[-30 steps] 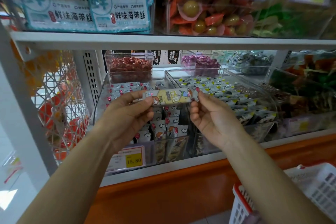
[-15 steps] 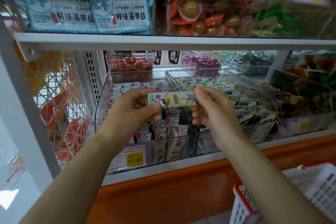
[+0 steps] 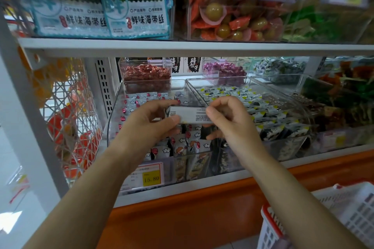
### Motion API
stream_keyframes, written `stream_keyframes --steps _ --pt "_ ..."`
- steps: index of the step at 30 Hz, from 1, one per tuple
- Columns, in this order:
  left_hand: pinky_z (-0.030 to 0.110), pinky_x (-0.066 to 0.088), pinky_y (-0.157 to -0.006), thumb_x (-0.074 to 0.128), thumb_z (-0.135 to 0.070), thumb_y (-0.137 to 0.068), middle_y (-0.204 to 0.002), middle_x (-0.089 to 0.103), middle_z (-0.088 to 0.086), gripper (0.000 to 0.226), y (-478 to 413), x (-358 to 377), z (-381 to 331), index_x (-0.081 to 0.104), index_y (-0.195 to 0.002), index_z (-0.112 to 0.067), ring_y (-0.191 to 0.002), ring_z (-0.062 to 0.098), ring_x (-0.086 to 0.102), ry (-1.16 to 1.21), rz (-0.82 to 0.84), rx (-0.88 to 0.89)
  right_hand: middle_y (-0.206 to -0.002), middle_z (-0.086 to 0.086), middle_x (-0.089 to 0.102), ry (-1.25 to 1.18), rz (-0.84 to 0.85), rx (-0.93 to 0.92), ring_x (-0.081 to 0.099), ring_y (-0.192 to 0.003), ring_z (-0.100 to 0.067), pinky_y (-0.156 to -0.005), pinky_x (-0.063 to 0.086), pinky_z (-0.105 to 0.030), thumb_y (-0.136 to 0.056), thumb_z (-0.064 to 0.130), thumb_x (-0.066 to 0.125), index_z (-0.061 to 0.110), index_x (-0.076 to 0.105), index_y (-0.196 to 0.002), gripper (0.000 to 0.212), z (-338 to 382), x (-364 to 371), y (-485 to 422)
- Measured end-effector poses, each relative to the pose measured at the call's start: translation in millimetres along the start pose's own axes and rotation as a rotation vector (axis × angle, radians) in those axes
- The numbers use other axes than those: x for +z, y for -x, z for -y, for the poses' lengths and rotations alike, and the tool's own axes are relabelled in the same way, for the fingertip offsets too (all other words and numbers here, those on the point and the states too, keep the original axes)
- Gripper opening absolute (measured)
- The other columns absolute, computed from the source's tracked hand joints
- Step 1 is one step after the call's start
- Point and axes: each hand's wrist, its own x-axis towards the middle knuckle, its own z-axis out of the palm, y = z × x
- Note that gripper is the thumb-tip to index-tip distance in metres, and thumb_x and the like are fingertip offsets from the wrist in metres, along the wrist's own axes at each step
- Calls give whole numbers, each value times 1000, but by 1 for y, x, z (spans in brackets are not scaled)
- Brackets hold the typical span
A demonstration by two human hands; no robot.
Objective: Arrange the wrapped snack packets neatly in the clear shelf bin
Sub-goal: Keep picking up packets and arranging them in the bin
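Above the front half of the bin (image 3: 113, 125), at the shelf's (image 3: 182, 47) left end, I held one packet (image 3: 190, 115) level between both hands, clear of the rows below. My left hand (image 3: 150, 125) pinched its left end, thumb under and fingers (image 3: 162, 105) over; my right hand (image 3: 226, 119) pinched the right end with thumb and forefinger, the other fingers curled loose. Both grips were closed on the packet and nothing else.

The risks, as I judged them: the wrapper looked slick and I had it only by the tips, so a slackened pinch on either side could have let it swing down and drop crooked among the standing packets (image 3: 182, 143) near the front wall. Those stood on edge and packed close; pushing this one in at an angle might have tipped its neighbours or wedged it across the row. The divider wall to the next bin (image 3: 253, 87) ran just under my right hand, and a careless lowering could have landed the packet on the wrong side, among the grey packets (image 3: 263, 113). I could not tell from here how much gap was left in the row.

Half a second before, the printed yellow cartoon face had been toward me; now the plain white back with small print showed, so I had rolled it over. My hands had also sunk a little lower over the bin, and my right fingers had closed up tighter at the end.
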Motion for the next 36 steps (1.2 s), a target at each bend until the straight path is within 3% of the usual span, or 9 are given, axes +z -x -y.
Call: stream_keyframes --steps 4,7,13,18,21,25,28,31,36 --pt "29 55 -84 66 -9 -78 -113 61 13 35 3 -1 -5 65 -108 -27 -95 21 68 -54 25 0 -88 8 60 31 -2 -41 61 -75 -2 -53 57 -27 -90 19 60 30 65 -91 12 2 1 2" --pt "31 54 -87 69 -15 -75 -113 60 15 36 6 0 -9 64 -106 -32 -97 24 65 -151 48 25 -82 -6 60 -35 -49 -17 60 -70 -9 -52 57 -29 -87 17 62 25 69 -82 12 4 1 3" --pt "29 56 -80 68 -17 -81 -105 62 11 24 8 7 -10 63 -103 -25 -90 22 65 -267 73 -6 -72 -4 59 15 -105 -25 61 -64 -13 -52 58 -33 -90 14 59 13 62 -69 21 3 3 0" --pt "13 49 -54 65 -14 -82 -82 67 8 6 8 9 -14 68 -80 -9 -60 6 62 -175 18 -33 -64 2 58 88 -54 -88 60 -67 -22 -63 56 -47 -89 15 61 15 65 -67 22 2 0 -2" --pt "19 55 -56 66 -14 -81 -75 71 7 13 7 5 -16 72 -70 -10 -64 12 66 -145 -9 -60 -63 8 60 25 -2 -61 62 -65 -14 -59 58 -39 -88 12 61 18 67 -66 24 3 -1 -2" --pt "22 57 -60 65 -11 -82 -72 72 0 23 6 -1 -18 71 -60 -10 -72 15 70 -140 2 -80 -72 -1 64 29 17 -35 63 -80 -30 -71 54 -56 -86 15 64 23 70 -66 23 2 -2 -2" --pt "19 55 -59 64 -13 -83 -84 73 3 18 6 -4 -18 73 -69 -5 -74 13 70 -167 11 -78 -73 -3 64 26 18 -15 61 -84 -36 -76 50 -61 -86 18 64 19 71 -69 18 2 -2 -2" --pt "16 53 -58 61 -15 -86 -86 73 8 19 6 -2 -16 73 -79 -3 -68 10 69 -177 -3 -64 -68 7 64 19 -32 -7 63 -83 -30 -76 52 -58 -85 19 66 22 72 -72 14 2 1 -1" --pt "16 54 -60 67 -20 -82 -94 66 3 12 8 4 -13 67 -93 -23 -73 8 65 -345 79 5 -72 -1 69 10 -76 20 67 -77 -24 -71 57 -50 -83 18 68 18 71 -70 13 1 1 -2"
